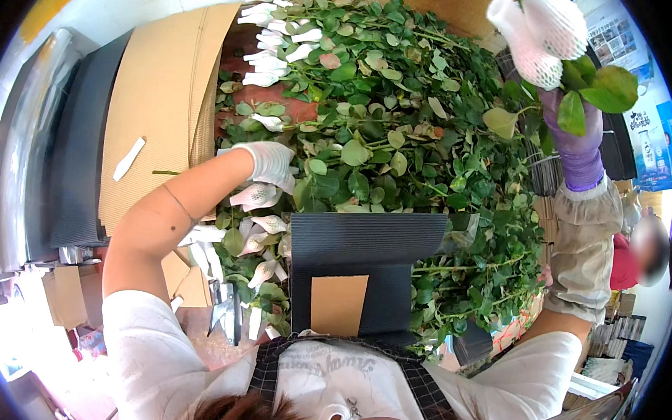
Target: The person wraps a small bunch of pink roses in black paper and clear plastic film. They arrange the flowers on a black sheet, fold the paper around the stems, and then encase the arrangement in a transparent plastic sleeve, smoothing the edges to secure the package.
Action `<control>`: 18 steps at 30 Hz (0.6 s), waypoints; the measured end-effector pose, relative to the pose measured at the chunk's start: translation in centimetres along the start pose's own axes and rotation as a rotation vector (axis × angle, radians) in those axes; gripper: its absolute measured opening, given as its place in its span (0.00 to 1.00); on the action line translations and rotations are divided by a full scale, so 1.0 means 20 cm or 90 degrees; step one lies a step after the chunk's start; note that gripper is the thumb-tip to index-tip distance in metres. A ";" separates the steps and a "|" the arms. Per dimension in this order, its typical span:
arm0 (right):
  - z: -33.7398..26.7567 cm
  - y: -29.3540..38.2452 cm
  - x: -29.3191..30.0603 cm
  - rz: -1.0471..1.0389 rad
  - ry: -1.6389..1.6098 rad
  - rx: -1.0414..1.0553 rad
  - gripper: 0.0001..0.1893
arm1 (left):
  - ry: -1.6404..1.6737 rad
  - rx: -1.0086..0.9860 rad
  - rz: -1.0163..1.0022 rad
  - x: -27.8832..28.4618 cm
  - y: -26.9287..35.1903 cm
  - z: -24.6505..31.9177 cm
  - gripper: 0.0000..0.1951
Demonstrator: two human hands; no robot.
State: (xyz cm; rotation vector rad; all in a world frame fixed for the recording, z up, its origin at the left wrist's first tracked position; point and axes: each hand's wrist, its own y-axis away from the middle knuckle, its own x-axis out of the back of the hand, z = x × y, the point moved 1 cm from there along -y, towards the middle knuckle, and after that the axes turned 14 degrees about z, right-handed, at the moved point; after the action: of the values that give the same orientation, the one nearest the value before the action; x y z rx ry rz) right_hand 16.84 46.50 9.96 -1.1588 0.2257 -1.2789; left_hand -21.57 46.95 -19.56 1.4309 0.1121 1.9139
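My right hand, in a purple glove with a sheer sleeve over the forearm, is raised at the upper right. It grips leafy rose stems whose heads sit in white foam-net sleeves; leaves and heads hide its fingers. My left hand, in a pale knit glove, reaches to the left edge of a large heap of leafy rose stems. Its fingertips are hidden among leaves, so a hold cannot be made out. Just below it lies a net-sleeved flower head, with several more sleeved heads nearer me.
A black corrugated sheet bearing a brown cardboard piece stands before my chest. Cardboard sheets lean at left, with a loose white sleeve on them. A metal tool lies lower left. Another person is at far right.
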 end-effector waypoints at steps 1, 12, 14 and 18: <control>-0.03 -0.03 -0.02 -0.011 -0.060 -0.038 0.15 | -0.025 -0.131 -0.060 0.00 -0.07 -0.12 0.27; -0.22 -0.11 -0.10 -0.144 -0.151 -0.156 0.14 | -0.066 -0.059 0.135 0.38 0.00 -0.21 0.23; -0.20 -0.08 -0.11 -0.121 -0.157 -0.152 0.15 | 0.180 0.095 0.201 0.45 0.05 -0.07 0.21; -0.13 -0.06 -0.15 -0.067 -0.293 -0.214 0.17 | 0.504 -0.189 0.261 0.64 0.15 -0.09 0.17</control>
State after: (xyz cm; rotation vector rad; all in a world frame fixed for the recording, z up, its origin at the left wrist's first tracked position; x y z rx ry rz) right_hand 13.21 47.71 8.27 -1.7381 0.0359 -1.0511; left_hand -25.98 52.88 -8.65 0.4606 -0.1029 2.6102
